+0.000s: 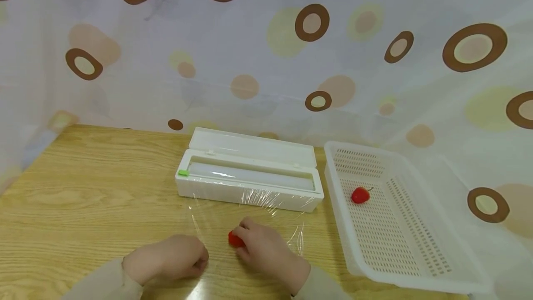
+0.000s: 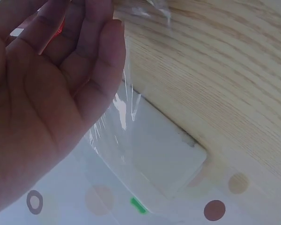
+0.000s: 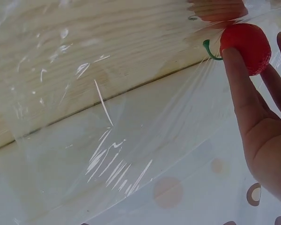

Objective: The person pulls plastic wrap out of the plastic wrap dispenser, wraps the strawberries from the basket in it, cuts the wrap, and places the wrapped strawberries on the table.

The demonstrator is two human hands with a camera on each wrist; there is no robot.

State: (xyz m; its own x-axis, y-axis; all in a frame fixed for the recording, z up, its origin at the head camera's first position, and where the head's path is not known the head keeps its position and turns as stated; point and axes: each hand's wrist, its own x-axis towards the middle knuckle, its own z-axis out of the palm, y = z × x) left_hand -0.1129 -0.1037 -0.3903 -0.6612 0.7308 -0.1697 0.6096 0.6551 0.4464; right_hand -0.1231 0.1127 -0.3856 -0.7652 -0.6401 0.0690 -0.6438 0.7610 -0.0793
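Note:
My right hand [image 1: 266, 249] grips a round red fruit [image 3: 248, 47] with a curved green stem, thumb and fingers on its sides. Beneath the fruit spreads clear plastic wrap [image 3: 117, 164], which mirrors it faintly in the right wrist view. The wrap runs from a white dispenser box [image 1: 250, 198], lid raised and white roll [image 1: 250, 175] inside, toward me. My left hand [image 1: 176, 256] is at the wrap's near left part, fingers curled and pinching the film; its fingertips are largely hidden in the left wrist view.
A white perforated basket [image 1: 347, 240] stands on the right, with another red fruit [image 1: 360, 195] inside. A green tab [image 1: 183, 172] sits at the box's left end. Wooden tabletop [image 1: 83, 198] extends to the left. A patterned curtain [image 1: 250, 50] hangs behind and to the right.

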